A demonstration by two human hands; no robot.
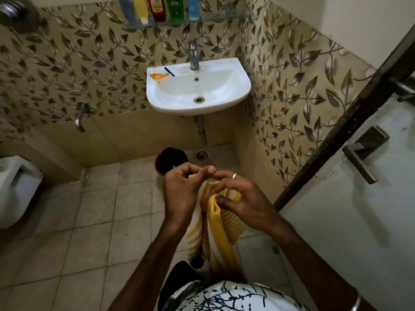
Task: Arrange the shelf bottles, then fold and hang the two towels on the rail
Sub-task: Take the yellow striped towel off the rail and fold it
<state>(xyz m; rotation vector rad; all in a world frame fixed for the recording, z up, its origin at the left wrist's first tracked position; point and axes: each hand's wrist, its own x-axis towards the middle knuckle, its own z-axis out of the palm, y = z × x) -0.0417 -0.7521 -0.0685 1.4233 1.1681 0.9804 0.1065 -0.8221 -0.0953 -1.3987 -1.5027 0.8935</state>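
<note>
A yellow and white striped towel (pixel 215 232) hangs in folds in front of me, above the tiled floor. My left hand (pixel 182 191) grips its upper edge from the left, fingers curled. My right hand (pixel 240 198), with a ring on one finger, pinches the bunched top of the towel from the right. High on the back wall, several bottles (pixel 157 9) in blue, yellow, red and green stand side by side on a glass shelf (pixel 224 19). No rail and no second towel are in view.
A white washbasin (pixel 242 90) with a tap (pixel 193 56) hangs below the shelf, an orange wrapper (pixel 158 76) on its rim. A dark bucket (pixel 170 159) stands on the floor beyond my hands. A toilet (pixel 15 189) is at left, a door with a handle (pixel 361 153) at right.
</note>
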